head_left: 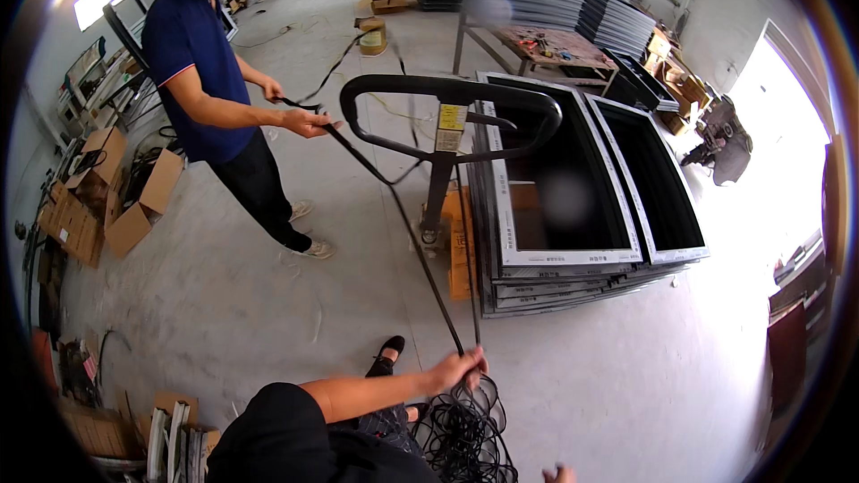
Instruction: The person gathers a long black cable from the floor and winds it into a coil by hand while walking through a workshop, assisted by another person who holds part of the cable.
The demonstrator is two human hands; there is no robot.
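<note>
Coiled black cord (465,438) lies under the left hand (458,368), clenched on its strand (420,255) running far-left; right hand (559,475) barely visible, grip unclear.

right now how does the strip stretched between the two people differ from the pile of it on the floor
The stretched strip runs taut in a nearly straight line, off the floor, from the wearer's left hand to the co-worker's hands. The coiled pile lies slack in tangled loops on the concrete floor. Both are thin, black and flexible.

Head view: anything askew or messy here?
Yes. The black strip the left hand grips ends in a tangled heap on the floor. The stacked window frames sit fanned, edges misaligned.
</note>
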